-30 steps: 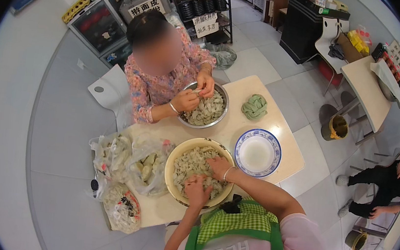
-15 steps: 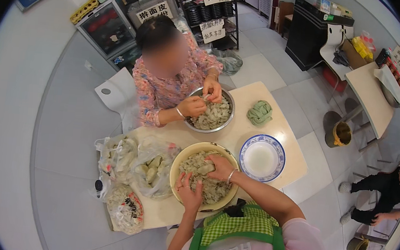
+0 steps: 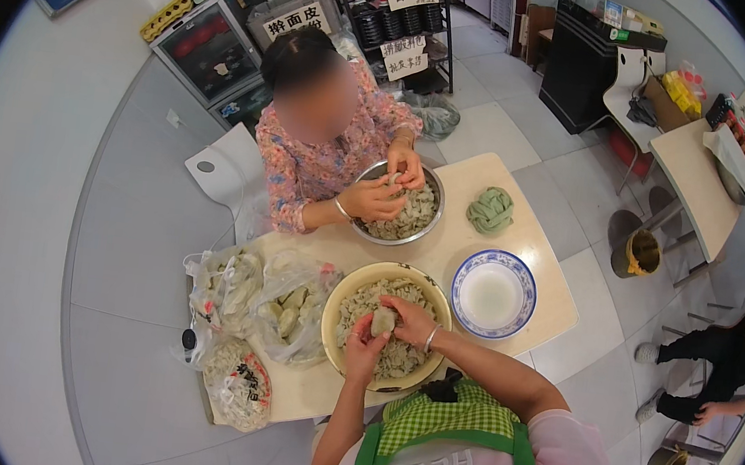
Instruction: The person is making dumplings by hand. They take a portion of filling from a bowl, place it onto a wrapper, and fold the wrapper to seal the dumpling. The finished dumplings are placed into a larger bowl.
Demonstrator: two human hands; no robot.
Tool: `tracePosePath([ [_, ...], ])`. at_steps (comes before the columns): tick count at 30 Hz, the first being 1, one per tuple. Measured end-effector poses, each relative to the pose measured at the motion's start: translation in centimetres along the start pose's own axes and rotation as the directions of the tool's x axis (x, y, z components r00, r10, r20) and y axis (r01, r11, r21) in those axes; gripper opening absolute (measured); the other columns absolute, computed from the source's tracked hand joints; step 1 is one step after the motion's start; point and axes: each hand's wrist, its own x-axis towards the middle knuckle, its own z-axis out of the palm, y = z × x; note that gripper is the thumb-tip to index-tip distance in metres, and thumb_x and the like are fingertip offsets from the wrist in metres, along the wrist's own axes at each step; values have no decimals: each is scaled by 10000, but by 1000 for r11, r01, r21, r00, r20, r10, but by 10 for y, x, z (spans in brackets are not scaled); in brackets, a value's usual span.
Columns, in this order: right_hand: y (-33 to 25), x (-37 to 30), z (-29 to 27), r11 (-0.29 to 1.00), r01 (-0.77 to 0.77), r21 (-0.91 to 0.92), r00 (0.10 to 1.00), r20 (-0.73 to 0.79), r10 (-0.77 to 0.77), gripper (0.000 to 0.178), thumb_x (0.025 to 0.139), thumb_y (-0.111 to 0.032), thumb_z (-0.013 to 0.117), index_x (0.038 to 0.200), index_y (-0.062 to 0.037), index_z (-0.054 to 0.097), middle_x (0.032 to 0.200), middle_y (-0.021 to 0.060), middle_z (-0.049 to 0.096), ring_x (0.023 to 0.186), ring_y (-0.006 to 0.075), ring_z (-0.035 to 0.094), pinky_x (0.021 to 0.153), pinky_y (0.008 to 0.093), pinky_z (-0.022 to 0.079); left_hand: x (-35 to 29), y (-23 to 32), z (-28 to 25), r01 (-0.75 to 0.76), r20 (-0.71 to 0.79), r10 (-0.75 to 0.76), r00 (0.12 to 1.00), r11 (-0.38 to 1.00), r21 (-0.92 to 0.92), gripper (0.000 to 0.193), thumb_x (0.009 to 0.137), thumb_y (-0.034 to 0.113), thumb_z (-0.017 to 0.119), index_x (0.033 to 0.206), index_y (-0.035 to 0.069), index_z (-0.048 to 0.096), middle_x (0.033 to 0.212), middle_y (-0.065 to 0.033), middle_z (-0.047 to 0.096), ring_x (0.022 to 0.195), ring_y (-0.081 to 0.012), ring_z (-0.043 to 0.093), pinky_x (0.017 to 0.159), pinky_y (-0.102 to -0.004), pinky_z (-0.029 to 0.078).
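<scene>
A pale, rounded lump that looks like a piece of flatbread [image 3: 383, 322] is pinched between both my hands. My left hand [image 3: 364, 351] grips its left side, and my right hand [image 3: 410, 320] holds it from the right and above, a bracelet at the wrist. Both hands hover over a cream basin [image 3: 329, 332] heaped with small torn pale bits [image 3: 395, 358]. Across the table, another person's hands [image 3: 387, 188] pinch a small piece over a steel bowl [image 3: 436, 214] of similar bits.
Clear plastic bags [image 3: 230, 285] with pale lumps lie left of the basin; another knotted bag [image 3: 237, 387] sits at the near left corner. A blue-patterned white bowl [image 3: 455, 290] stands at right, with a folded green cloth [image 3: 491, 211] beyond. Another person [image 3: 732, 342] sits far right.
My hands have come up out of the bits and together, now holding the pale lump between them. The other person's hands have shifted slightly over the steel bowl.
</scene>
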Motion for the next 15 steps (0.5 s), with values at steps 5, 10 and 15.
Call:
tracePosePath([
  [5,-11,-2,2,982,108,157,994,-18,-107,642,634,135,476,1233,-67,364,1189,120,445,1107,237,443,927,320,366,2,-9,-8,-45,13,44,999,994,95,511,701,16,650,1149,-31,407,1101,-113,491,994,-173,491,804,-284,428],
  [10,-11,0,-1,979,182,-92,983,7,-182,578,617,119,498,1157,-78,438,1112,129,484,1043,285,471,877,347,387,2,-23,-15,-161,-78,212,974,893,419,505,672,143,702,1079,-47,471,981,-129,547,912,-198,540,762,-301,443],
  [15,9,3,6,915,172,-365,981,-23,-193,372,622,54,539,974,-66,547,924,136,540,897,325,496,788,382,410,3,-31,-14,-201,-125,328,936,793,576,423,661,164,691,998,-32,526,815,-129,566,786,-225,564,718,-306,438],
])
